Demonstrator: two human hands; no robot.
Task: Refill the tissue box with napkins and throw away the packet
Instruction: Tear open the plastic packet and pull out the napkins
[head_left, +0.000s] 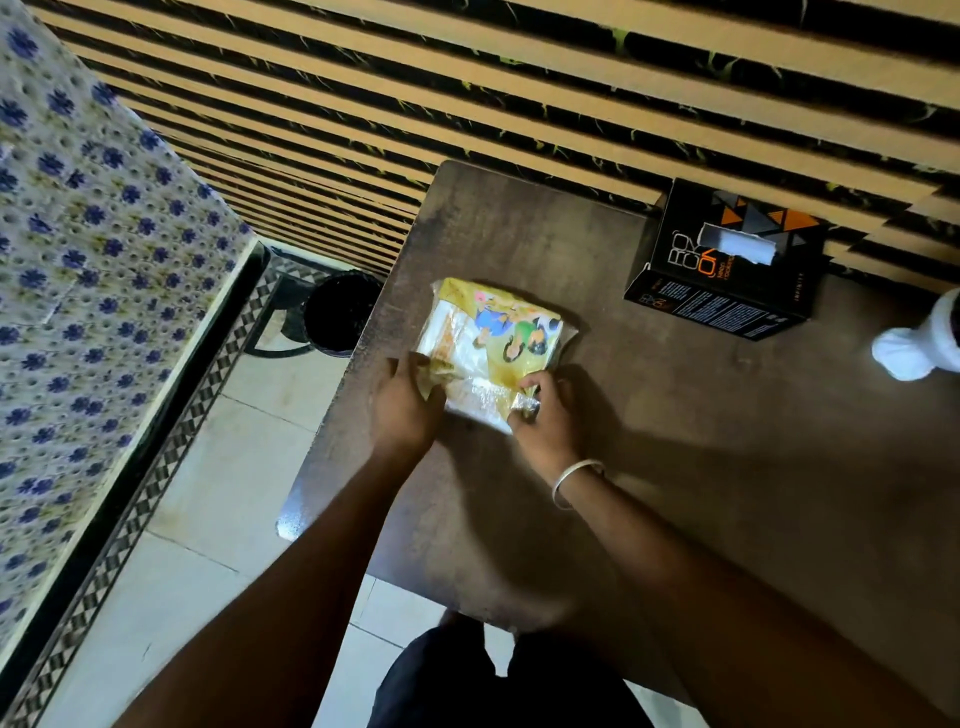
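Both grips pinch packet (493, 345): left hand (408, 402), right hand (545, 410). Fingertips hidden under wrap; print blurred.

Silver bangle (575, 480), right wrist; dark trousers (509, 680)

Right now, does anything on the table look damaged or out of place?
Mostly no. The packet lies flat under both hands, not yet emptied. Only the black box looks slightly odd: its slot has a ragged, torn edge and its left end flap stands open.

Yellow cartoon-printed napkin packet (493, 343), black-and-orange tissue box (727, 260), dark brown table (727, 441), blue-flowered bedcover (78, 260).
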